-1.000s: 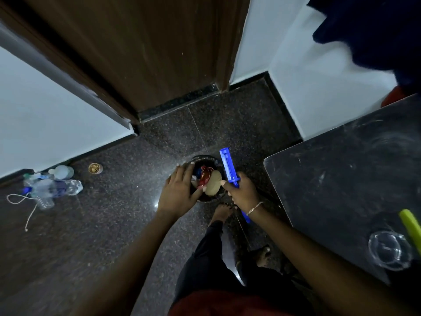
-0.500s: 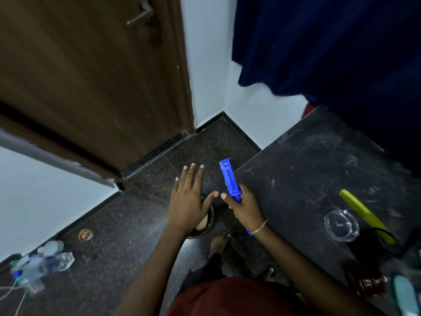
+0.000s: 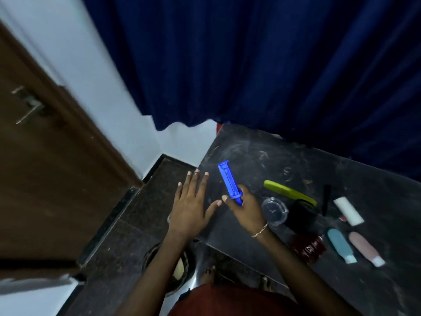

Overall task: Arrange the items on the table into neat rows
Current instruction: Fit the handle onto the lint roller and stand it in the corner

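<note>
Basket (image 3: 182, 267): round, dark, woven-looking rim, on the floor below the worktop's near-left corner, partly hidden by the left forearm; a pale rounded item lies inside.

Worktop (image 3: 250, 156): dark stone slab, matt, scuffed with pale streaks.

Near right edge: two rounded tubes side by side, one teal (image 3: 341, 245), one pink (image 3: 365, 248), each white-capped; a dark red packet (image 3: 307, 247) with pale lettering just left of them.

Mid-worktop: clear round glass dish (image 3: 274, 210); black pot-like object (image 3: 303, 213), details unclear; white rectangular bar (image 3: 348, 210); slim black stick (image 3: 326, 199); long lime-green comb (image 3: 289, 192), lying slantwise.

Left hand (image 3: 191, 208): flat, fingers spread, empty, over the worktop's left edge.

Right hand (image 3: 245, 209): chain bracelet at the wrist, fingers closed round the lower end of a blue plastic clip (image 3: 229, 182), ridged, long, raised above the worktop's left part.

Floor (image 3: 127, 224): speckled dark granite. Behind: brown wooden door (image 3: 45, 167) with metal handle, white wall, navy curtain (image 3: 250, 65).
</note>
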Available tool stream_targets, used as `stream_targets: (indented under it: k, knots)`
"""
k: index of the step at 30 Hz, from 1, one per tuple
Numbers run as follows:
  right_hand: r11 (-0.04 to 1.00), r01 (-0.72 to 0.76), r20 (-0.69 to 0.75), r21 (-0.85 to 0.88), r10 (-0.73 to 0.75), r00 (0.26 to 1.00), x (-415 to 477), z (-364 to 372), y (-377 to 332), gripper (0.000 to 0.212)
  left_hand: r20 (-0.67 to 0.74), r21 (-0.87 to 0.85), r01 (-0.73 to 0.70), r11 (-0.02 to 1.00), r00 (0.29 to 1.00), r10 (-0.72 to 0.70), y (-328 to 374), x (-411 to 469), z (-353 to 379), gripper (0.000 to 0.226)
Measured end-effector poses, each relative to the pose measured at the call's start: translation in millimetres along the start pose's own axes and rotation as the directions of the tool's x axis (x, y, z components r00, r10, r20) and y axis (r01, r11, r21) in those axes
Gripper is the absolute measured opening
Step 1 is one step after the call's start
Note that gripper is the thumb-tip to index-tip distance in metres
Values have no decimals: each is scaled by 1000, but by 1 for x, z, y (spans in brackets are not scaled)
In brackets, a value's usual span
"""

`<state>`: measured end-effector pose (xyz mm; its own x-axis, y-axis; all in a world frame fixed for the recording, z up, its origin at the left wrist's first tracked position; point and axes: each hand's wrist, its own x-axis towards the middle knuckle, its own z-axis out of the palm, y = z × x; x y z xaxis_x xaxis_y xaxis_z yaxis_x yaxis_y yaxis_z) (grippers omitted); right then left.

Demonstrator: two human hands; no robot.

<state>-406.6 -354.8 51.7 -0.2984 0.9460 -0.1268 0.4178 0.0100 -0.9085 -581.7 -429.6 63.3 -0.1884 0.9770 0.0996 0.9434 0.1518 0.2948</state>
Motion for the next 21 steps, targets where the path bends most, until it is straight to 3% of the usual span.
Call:
stream_targets:
  k: [3,8,13,21]
  knots:
    - [999,-6,-130,-53,-1,992,1,-43,9,25,17,-13,-114,993,993,114,37,27,11,84]
    - [998,-57,-268,26,62,961,-5,-120,32,23,60,-38,-264,964,962,266,106,60,38,84]
    - [993,-122,-430,-9,106,896,-18,-185,65,29,94,-74,-404,912,908,409,177,79,62,81]
    - [980,-193,-549,56,192,814,-42,-280,116,22,148,-112,-569,815,802,579,293,96,102,83]
